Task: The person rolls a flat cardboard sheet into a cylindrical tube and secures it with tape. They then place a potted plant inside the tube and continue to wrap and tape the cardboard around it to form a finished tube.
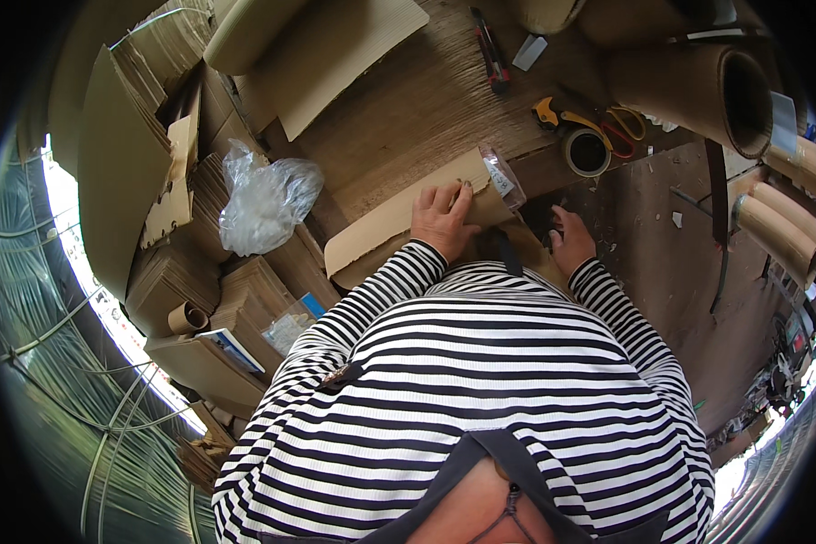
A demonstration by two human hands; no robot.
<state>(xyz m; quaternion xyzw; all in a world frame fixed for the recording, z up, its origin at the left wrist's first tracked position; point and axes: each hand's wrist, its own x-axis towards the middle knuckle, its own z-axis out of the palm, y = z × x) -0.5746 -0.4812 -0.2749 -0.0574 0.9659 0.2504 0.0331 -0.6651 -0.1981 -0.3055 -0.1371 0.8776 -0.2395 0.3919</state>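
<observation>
A brown cardboard roll [376, 227] lies slantwise just in front of my body. My left hand [444, 218] grips it from above, fingers curled over its upper side. At the roll's right end is a clear plastic piece [506, 177] with a label in it. My right hand [572, 238] hovers beyond that end, apart from the roll, its fingers loosely spread and holding nothing. The lower side of the roll is partly hidden by my left hand and striped shirt.
A tape roll [587, 152], scissors [621, 131] and a red-black utility knife [491, 54] lie on the wooden tabletop [381, 127]. A clear plastic bag [267, 195] sits on stacked cardboard at left. Thick cardboard tubes [689, 95] stand along the right.
</observation>
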